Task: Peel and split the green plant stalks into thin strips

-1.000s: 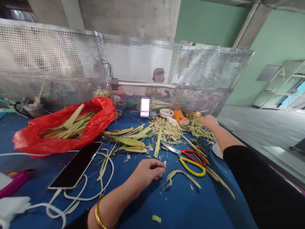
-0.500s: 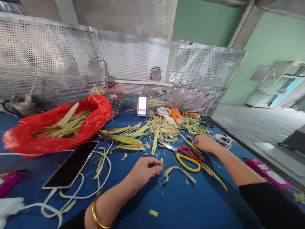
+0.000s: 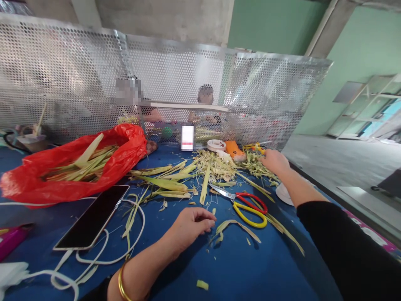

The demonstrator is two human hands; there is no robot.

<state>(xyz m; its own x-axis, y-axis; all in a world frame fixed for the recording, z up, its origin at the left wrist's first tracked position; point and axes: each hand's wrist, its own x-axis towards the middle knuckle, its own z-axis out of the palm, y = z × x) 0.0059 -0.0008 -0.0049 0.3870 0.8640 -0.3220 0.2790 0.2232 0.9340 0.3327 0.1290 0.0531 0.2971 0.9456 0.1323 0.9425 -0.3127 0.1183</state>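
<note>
My left hand (image 3: 194, 225) rests low over the blue table, its thumb and fingers curled together. Anything held in that pinch is too small or hidden to name. Beside it lie a curved dry leaf strip (image 3: 239, 225) and scissors (image 3: 247, 205) with one red and one yellow handle, blades toward the husk pile. My right hand (image 3: 275, 162) is stretched out at the back right, over the edge of a heap of green scraps (image 3: 258, 165) and close to a yellow-handled tool (image 3: 258, 147). Its fingertips are hard to see, and whether they touch the tool is unclear.
A red plastic bag (image 3: 75, 190) of leaves stands at the left, near a phone (image 3: 94, 217) with a white cable (image 3: 142, 228). Long husks (image 3: 169, 186), a tape roll (image 3: 216, 145) and an orange packet (image 3: 233, 149) lie farther back. A perforated metal screen (image 3: 175, 71) rises behind; people sit beyond.
My right hand has moved away from the leaf strips by the scissors, farther back toward the yellow-handled tool. My left hand has barely moved. The view has shifted slightly.
</note>
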